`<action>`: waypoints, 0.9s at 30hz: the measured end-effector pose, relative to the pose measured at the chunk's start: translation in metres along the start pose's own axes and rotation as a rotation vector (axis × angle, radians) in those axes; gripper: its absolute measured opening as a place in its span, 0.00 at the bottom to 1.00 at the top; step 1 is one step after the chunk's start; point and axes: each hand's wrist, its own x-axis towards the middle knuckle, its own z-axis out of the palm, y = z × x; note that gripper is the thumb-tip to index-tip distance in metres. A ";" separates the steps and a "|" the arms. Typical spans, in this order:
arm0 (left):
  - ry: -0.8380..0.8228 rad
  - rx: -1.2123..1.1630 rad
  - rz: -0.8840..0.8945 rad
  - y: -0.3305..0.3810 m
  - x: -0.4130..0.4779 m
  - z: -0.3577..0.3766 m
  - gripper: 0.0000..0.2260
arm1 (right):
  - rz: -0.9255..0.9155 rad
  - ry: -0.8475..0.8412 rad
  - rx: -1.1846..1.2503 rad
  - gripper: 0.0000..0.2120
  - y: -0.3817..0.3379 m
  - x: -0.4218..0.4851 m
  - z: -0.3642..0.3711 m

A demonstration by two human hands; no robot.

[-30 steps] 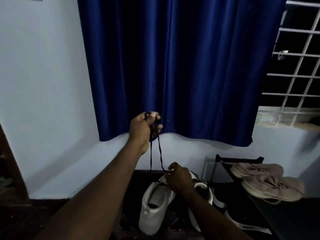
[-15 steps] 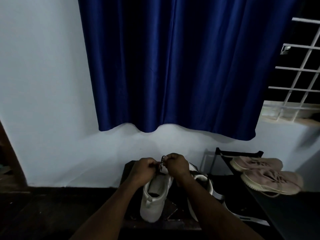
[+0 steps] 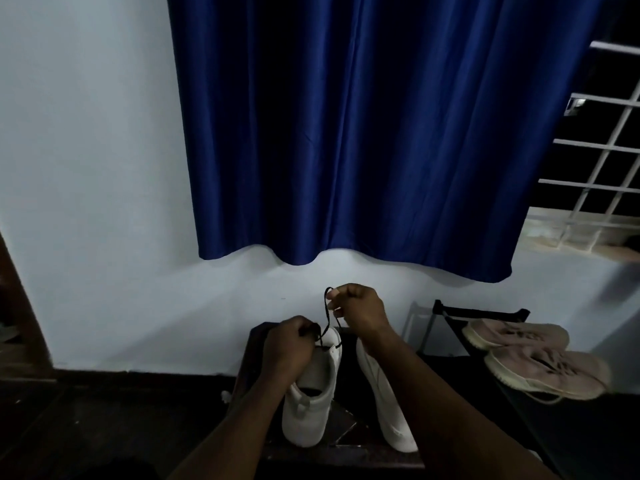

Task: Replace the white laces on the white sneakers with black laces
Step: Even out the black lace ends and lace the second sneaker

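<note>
Two white sneakers stand on a dark stool (image 3: 252, 355), toes toward the wall. My left hand (image 3: 289, 348) lies over the front of the left sneaker (image 3: 311, 407) and pinches a black lace (image 3: 326, 317) close to the eyelets. My right hand (image 3: 358, 308) is raised just above the shoe's toe and pinches the same lace, which rises as a thin loop between the two hands. The right sneaker (image 3: 384, 407) stands beside it, partly hidden under my right forearm.
A blue curtain (image 3: 363, 133) hangs over the pale wall behind the stool. To the right, a black rack (image 3: 485, 311) carries a pair of beige sneakers (image 3: 533, 358). A window grille (image 3: 609, 150) is at the far right. The floor is dark.
My left hand came down from high in front of the curtain to the left sneaker. My right hand has now lifted a little, drawing the black lace upward.
</note>
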 end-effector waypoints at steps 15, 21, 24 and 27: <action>0.241 -0.331 0.330 0.176 0.075 -0.139 0.04 | -0.446 -0.031 0.195 0.03 -0.156 0.015 -0.024; 0.295 -0.332 0.409 0.242 0.075 -0.180 0.08 | -0.703 -0.002 0.095 0.09 -0.241 0.014 -0.043; 0.326 -0.279 0.460 0.274 0.074 -0.199 0.11 | -0.771 0.007 -0.002 0.14 -0.272 0.008 -0.055; 0.330 -0.151 0.497 0.296 0.072 -0.214 0.12 | -0.839 0.027 -0.024 0.11 -0.296 0.003 -0.064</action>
